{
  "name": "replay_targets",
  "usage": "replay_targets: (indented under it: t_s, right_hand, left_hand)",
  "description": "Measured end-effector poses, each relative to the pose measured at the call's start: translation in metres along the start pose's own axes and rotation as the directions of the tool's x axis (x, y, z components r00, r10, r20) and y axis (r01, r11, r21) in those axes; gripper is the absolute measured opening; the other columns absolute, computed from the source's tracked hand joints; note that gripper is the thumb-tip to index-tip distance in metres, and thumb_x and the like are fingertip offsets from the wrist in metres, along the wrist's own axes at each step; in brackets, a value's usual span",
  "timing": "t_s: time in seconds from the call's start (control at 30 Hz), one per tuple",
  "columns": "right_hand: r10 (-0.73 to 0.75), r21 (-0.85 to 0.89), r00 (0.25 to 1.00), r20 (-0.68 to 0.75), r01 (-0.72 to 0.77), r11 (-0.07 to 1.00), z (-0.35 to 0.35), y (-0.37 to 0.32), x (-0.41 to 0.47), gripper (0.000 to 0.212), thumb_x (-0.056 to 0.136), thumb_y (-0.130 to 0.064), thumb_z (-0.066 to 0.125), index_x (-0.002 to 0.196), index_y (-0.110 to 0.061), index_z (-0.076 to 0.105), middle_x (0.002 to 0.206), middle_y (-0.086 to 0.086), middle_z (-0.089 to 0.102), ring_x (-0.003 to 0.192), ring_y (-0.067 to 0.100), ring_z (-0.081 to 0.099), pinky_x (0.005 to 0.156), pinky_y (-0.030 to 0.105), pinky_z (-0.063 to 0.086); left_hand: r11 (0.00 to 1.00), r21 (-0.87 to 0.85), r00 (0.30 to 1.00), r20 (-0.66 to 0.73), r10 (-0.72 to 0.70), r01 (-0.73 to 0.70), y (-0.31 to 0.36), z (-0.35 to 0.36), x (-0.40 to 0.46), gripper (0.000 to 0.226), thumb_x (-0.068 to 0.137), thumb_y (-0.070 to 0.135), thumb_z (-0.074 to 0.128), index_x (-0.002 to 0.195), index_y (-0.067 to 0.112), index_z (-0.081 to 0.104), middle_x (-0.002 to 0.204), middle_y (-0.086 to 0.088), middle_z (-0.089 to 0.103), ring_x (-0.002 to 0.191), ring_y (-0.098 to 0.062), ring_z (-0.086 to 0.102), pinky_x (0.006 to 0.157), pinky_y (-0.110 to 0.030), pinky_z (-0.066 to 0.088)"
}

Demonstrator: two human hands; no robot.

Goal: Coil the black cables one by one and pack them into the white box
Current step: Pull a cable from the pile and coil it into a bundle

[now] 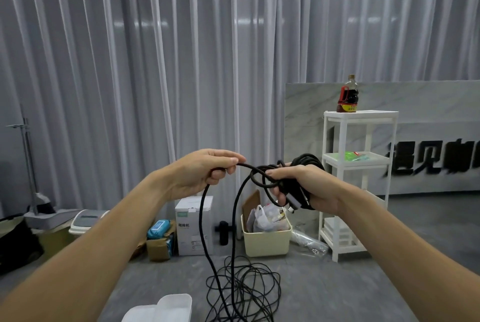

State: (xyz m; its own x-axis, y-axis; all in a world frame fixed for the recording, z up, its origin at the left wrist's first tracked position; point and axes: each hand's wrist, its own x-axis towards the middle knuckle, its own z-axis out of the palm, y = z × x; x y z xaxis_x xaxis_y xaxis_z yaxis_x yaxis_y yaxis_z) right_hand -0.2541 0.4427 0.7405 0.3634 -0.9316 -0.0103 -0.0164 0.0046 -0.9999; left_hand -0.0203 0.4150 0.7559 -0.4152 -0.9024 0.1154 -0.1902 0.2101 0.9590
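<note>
Black cable (249, 168) stretched sideways between two raised hands, left to right across the middle. Left hand (205, 173) curled round the cable, thumb and fingers pinching it. Right hand (306, 189) wrapped tight round a thick bundle of black loops (307, 160), with a grey plug end (293, 203) sticking out below the fingers and pointing down and left. From the left hand, one long strand (204, 220) dropping straight down to the floor. Next to it, a second strand (236, 217) dropping from the loop near the right hand. Both strands running up and down, close side by side. Down on the grey floor, a loose messy pile of cable rings (246, 288), lying flat. White box (166, 308) at the bottom edge, just left of the pile, open side up.

Behind, against grey curtains (155, 62): a cream bin (266, 242) stuffed with bags, a tall white carton (193, 228), a white shelf rack (358, 184) with a dark sauce bottle (348, 95) standing on top.
</note>
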Motion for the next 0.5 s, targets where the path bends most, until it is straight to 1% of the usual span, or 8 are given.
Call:
replay_targets:
  t_s: [0.07,0.13,0.17,0.23,0.3,0.37,0.43,0.5]
  right_hand:
    - [-0.013,0.017,1.0,-0.025,0.013,1.0,0.002,0.001,0.001,0.012,0.097,-0.011,0.06,0.092,0.0,0.063,0.071,0.013,0.067,0.054,0.018,0.059,0.047,0.022,0.051]
    - [-0.021,0.043,1.0,-0.022,0.022,0.999,0.003,0.003,0.003,0.011,0.098,-0.009,0.058,0.094,0.0,0.065,0.075,0.015,0.07,0.056,0.019,0.062,0.046,0.024,0.051]
    - [-0.021,0.061,1.0,-0.011,0.022,0.998,0.004,0.004,0.004,0.012,0.098,-0.008,0.057,0.095,0.0,0.065,0.077,0.015,0.071,0.058,0.02,0.064,0.048,0.025,0.052]
    - [-0.029,0.114,0.999,-0.013,0.031,0.993,0.002,0.007,0.007,0.015,0.098,-0.006,0.053,0.096,0.002,0.066,0.081,0.016,0.073,0.065,0.022,0.068,0.056,0.028,0.055]
    - [-0.049,0.171,0.999,-0.014,0.051,0.984,-0.002,0.011,0.01,0.017,0.099,-0.004,0.049,0.089,0.002,0.062,0.077,0.014,0.071,0.068,0.022,0.068,0.062,0.027,0.052]
    - [-0.067,0.18,0.997,0.031,0.06,0.982,-0.008,0.015,0.011,0.027,0.1,-0.004,0.044,0.075,-0.004,0.056,0.072,0.011,0.061,0.064,0.018,0.057,0.064,0.023,0.042]
    - [-0.076,0.167,0.995,0.061,0.065,0.984,-0.01,0.017,0.011,0.032,0.098,-0.006,0.043,0.069,-0.01,0.054,0.077,0.011,0.049,0.068,0.019,0.042,0.067,0.027,0.033]
    - [-0.065,0.178,0.997,0.039,0.057,0.982,-0.008,0.019,0.013,0.032,0.098,-0.006,0.045,0.07,-0.009,0.059,0.079,0.013,0.053,0.069,0.02,0.047,0.068,0.028,0.037]
  left_hand:
    - [0.988,0.155,0.999,-0.029,0.019,-0.014,0.0,0.005,-0.002,0.022,0.1,0.027,0.055,0.11,0.015,0.071,0.07,0.005,0.049,0.061,-0.008,0.036,0.059,-0.023,0.03]
    - [0.915,0.404,0.999,-0.036,0.023,-0.006,0.002,0.011,-0.005,0.03,0.091,0.052,0.06,0.102,0.028,0.074,0.067,0.006,0.043,0.063,-0.01,0.034,0.065,-0.026,0.03]
    - [0.883,0.469,0.999,-0.033,0.025,-0.007,0.004,0.013,-0.005,0.033,0.088,0.059,0.059,0.097,0.032,0.075,0.064,0.006,0.04,0.063,-0.011,0.034,0.065,-0.026,0.03]
    - [0.899,0.436,0.995,-0.066,0.072,-0.036,0.005,0.012,-0.007,0.034,0.09,0.059,0.056,0.09,0.031,0.076,0.059,0.007,0.035,0.061,-0.011,0.031,0.064,-0.025,0.032]
    - [0.947,0.313,0.98,-0.152,0.126,-0.073,0.004,0.002,-0.006,0.035,0.094,0.052,0.055,0.092,0.024,0.074,0.059,0.007,0.032,0.058,-0.011,0.029,0.062,-0.024,0.032]
    - [0.977,0.192,0.96,-0.243,0.141,-0.095,-0.002,-0.009,-0.007,0.034,0.097,0.046,0.055,0.097,0.015,0.071,0.06,0.006,0.03,0.056,-0.01,0.029,0.06,-0.024,0.031]
    - [0.988,0.127,0.949,-0.294,0.117,-0.082,-0.011,-0.015,-0.007,0.032,0.099,0.039,0.055,0.1,0.01,0.069,0.06,0.006,0.033,0.056,-0.01,0.031,0.059,-0.024,0.031]
    - [0.994,0.068,0.944,-0.316,0.098,-0.08,-0.02,-0.015,-0.007,0.03,0.1,0.034,0.055,0.099,0.007,0.067,0.061,0.005,0.034,0.056,-0.01,0.033,0.059,-0.025,0.031]
